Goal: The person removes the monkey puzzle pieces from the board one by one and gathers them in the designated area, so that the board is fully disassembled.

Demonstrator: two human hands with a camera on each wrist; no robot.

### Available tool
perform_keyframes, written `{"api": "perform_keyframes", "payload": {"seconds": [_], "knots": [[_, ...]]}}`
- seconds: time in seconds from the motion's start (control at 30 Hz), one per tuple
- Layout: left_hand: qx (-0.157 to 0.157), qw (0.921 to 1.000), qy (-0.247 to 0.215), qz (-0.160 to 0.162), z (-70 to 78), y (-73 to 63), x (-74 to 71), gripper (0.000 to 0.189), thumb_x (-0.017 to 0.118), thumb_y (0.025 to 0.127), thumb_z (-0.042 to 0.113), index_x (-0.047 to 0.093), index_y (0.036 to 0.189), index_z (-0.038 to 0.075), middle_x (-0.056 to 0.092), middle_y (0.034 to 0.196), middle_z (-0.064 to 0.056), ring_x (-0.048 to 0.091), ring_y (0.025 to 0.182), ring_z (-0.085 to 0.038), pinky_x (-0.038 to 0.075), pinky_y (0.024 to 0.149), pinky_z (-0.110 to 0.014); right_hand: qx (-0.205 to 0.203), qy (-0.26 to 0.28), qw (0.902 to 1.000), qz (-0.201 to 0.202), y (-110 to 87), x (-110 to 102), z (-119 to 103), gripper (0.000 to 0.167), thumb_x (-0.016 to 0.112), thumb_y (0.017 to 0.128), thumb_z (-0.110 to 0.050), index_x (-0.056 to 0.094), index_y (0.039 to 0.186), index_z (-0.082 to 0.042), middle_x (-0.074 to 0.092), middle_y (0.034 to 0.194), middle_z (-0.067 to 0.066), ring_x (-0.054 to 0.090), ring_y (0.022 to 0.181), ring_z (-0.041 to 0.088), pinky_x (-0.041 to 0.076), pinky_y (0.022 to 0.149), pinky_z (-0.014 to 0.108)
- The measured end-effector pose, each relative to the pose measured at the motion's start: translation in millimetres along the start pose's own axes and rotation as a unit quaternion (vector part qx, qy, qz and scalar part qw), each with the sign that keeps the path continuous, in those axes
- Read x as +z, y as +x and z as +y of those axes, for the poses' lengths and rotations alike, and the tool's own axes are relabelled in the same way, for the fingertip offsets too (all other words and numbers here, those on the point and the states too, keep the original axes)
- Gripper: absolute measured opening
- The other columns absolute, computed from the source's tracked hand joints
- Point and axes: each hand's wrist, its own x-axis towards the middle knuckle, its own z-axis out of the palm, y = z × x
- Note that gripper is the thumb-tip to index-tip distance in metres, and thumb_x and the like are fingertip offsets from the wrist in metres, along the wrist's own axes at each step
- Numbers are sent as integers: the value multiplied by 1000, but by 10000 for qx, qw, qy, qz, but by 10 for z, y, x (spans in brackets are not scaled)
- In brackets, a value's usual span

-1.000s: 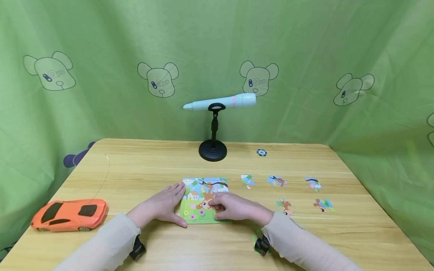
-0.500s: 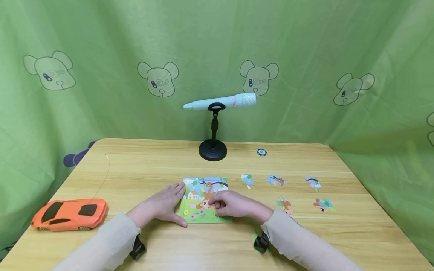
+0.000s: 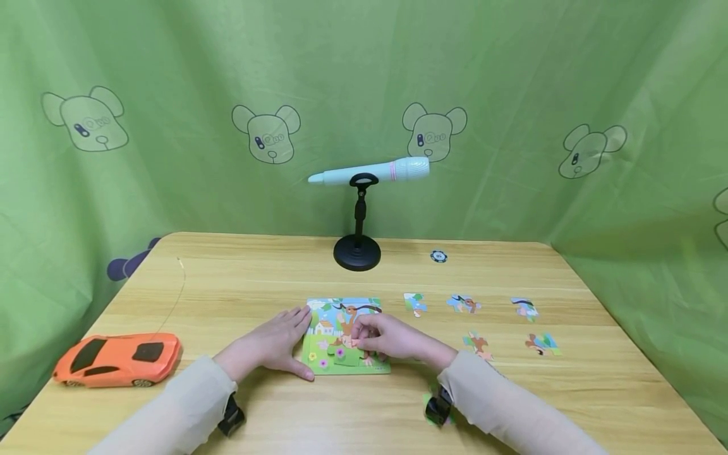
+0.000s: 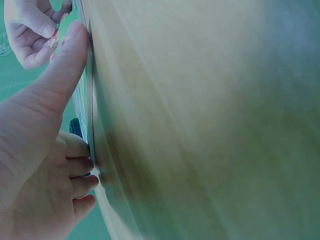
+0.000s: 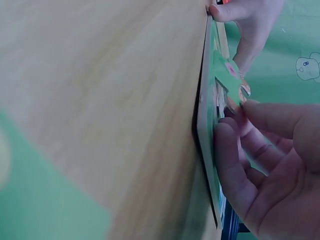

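A jigsaw puzzle board (image 3: pixel 370 371) with an animal, house and flower picture lies near the front middle of the table. My right hand (image 3: pixel 387 336) is over its right part and pinches a green jigsaw piece (image 3: pixel 345 357) with a pink flower between thumb and fingertips. In the right wrist view the piece (image 5: pixel 230 75) stands tilted off the board, with an opening behind it. My left hand (image 3: pixel 277 343) rests at the board's left edge, fingers extended and thumb near the lower left corner. The left wrist view shows its thumb (image 4: pixel 65 65) along that edge.
Several loose jigsaw pieces (image 3: pixel 479 345) lie right of the board; another is partly under the right wrist. A microphone (image 3: pixel 370 172) sits on a black stand (image 3: pixel 357 253) behind. An orange toy car (image 3: pixel 116 361) stands at left, a round chip (image 3: pixel 438 256) at the back.
The flower piece, flat in the board earlier, is now tilted up in my right fingers. The right hand has shifted slightly up and right; the left hand has stayed put.
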Motion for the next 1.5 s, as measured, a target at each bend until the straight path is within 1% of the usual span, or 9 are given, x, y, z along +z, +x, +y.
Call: {"api": "perform_keyframes", "payload": {"seconds": [0.13, 0.23, 0.4, 0.57, 0.9, 1.03, 1.2, 1.37, 1.5], "knots": [[-33, 10000, -12, -10, 3, 6, 0, 114, 63, 67, 68, 22, 142, -7, 14, 148, -23, 15, 135, -36, 12, 110, -44, 95, -8, 9999, 111, 10, 8, -4, 4, 61, 89, -7, 58, 90, -10, 57, 74, 4, 52, 55, 15, 45, 44, 25], [-43, 10000, -27, 3, 2, 10, 3, 114, 63, 66, 68, 22, 142, -8, 14, 148, -23, 15, 135, -36, 12, 110, -44, 154, 57, 9997, 158, 7, 1, -9, 3, 62, 88, -8, 59, 89, -8, 57, 73, 4, 53, 56, 15, 46, 44, 26], [-6, 10000, -47, 35, 2, 13, 13, 114, 63, 66, 68, 22, 142, -8, 15, 148, -23, 15, 135, -36, 13, 109, -44, 204, 497, 9984, 156, -51, -71, -27, 5, 62, 88, -7, 60, 89, -3, 57, 73, 6, 55, 60, 17, 52, 49, 32], [5, 9999, -87, 57, 7, 14, 18, 115, 64, 66, 68, 23, 141, -8, 15, 148, -24, 16, 135, -36, 14, 109, -45, 184, 642, 9975, 217, -203, -236, -22, 7, 62, 88, -8, 60, 90, -2, 58, 74, 9, 56, 62, 20, 54, 55, 37], [-65, 10000, 7, 33, 11, 1, 14, 115, 64, 65, 68, 22, 142, -8, 14, 148, -22, 15, 135, -35, 13, 110, -43, 331, 646, 9968, 328, -647, -606, 184, 13, 61, 89, -13, 60, 91, 0, 59, 73, 14, 58, 63, 22, 55, 55, 35], [-36, 10000, -18, 36, 5, 2, 22, 115, 64, 66, 67, 22, 141, -8, 15, 148, -23, 16, 135, -36, 13, 109, -44, 364, 761, 9962, 211, -837, -743, 325, 16, 61, 89, -13, 59, 92, 2, 59, 73, 13, 58, 62, 20, 54, 54, 33], [-5, 10000, -59, 44, 5, -1, 17, 114, 64, 66, 67, 23, 141, -8, 16, 148, -24, 16, 135, -37, 14, 109, -44, 399, 775, 9962, 46, -1079, -896, 501, 17, 61, 88, -13, 59, 93, 3, 59, 72, 13, 55, 57, 13, 52, 51, 27], [-28, 10000, -37, 19, 11, -1, 6, 114, 63, 66, 68, 22, 141, -8, 15, 148, -23, 15, 135, -37, 13, 109, -45, 303, 704, 9963, -382, -1317, -1022, 671, 14, 60, 88, -10, 62, 92, 4, 61, 72, 17, 56, 56, 10, 52, 49, 26], [-35, 10000, -52, 28, 13, -3, 0, 115, 64, 66, 68, 23, 141, -9, 15, 148, -24, 16, 135, -37, 13, 109, -45, 349, 675, 9947, -688, -1469, -1078, 784, 11, 59, 88, -9, 65, 89, 1, 62, 69, 14, 55, 52, 6, 50, 46, 22]]}}
